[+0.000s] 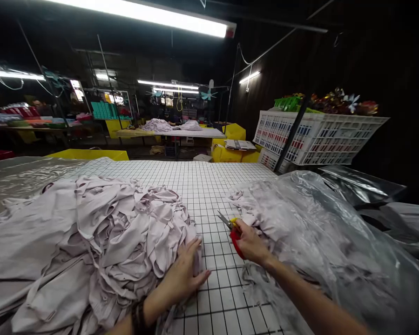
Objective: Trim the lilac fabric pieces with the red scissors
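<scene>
My left hand (185, 271) rests against the right edge of a big heap of pale lilac fabric pieces (125, 232), its fingers and thumb apart. In my right hand (252, 242) is a pair of scissors (236, 238) with red and yellow handles. The blades point away to the upper left, over the white grid-lined table (212, 195), and look slightly parted. Beside my right forearm lies a second pile of the lilac fabric, mostly inside a clear plastic bag (310, 232).
White plastic crates (300, 135) stand at the right, with shiny decorations on top. Beyond my table are yellow containers (91, 154) and another table (195, 132) bearing more lilac fabric. A fluorescent tube (153, 15) hangs overhead. Clear sheeting (28, 179) covers the far left.
</scene>
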Demonstrator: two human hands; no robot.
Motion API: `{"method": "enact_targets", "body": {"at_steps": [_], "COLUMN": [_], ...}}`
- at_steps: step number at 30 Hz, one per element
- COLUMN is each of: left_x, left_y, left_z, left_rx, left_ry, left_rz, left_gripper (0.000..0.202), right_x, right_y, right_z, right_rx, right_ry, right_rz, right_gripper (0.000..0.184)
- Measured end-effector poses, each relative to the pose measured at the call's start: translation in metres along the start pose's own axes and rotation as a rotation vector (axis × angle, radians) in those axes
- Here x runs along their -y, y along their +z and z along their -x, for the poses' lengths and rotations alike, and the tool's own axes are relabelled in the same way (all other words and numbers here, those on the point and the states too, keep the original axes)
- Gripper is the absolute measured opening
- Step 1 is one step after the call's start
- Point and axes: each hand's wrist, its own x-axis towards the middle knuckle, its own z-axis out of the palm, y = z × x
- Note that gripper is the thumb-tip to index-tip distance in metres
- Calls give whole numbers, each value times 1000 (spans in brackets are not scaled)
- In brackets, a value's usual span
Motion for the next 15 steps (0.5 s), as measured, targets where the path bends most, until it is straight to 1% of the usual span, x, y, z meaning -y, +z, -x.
{"method": "enact_targets", "body": {"at_steps": [1,2,3,4,5,6,7,8,10,12,13,14,15], "left_x": [-7,-15,-24,-32,-41,-49,-56,-62,-69,-69,-67,-64,-62], "left_y": [12,22,30,37,43,47,49,50,48,42,39,35,33], "left_z": [-2,-5,-7,-8,-7,-4,0,5,18,30,35,39,41], "left_rx": [8,16,33,57,81,102,120,129,137,132,106,68,29], "left_ry": [-8,-10,-10,-12,-21,-44,-88,-154,-315,-442,-479,-499,-505], "left_rz": [121,242,365,484,594,698,798,902,1149,1425,1544,1643,1720], "left_gripper": [77,79,74,65,52,40,33,31,35,42,46,48,50], "right_x": [16,32,48,63,76,87,95,99,99,88,79,70,60], "right_y": [-5,-12,-20,-27,-34,-39,-42,-44,-44,-42,-40,-37,-33], "right_z": [17,34,48,59,66,70,71,70,62,55,54,55,59], "right_rx": [60,126,191,253,317,351,357,331,191,48,27,50,111], "right_ry": [-60,-91,-98,-96,-88,-79,-76,-74,-69,-31,4,51,99], "right_rz": [-215,-419,-580,-692,-768,-825,-865,-884,-862,-782,-746,-723,-721], "right_gripper": [7,8,11,13,16,18,21,23,25,25,25,26,28]}}
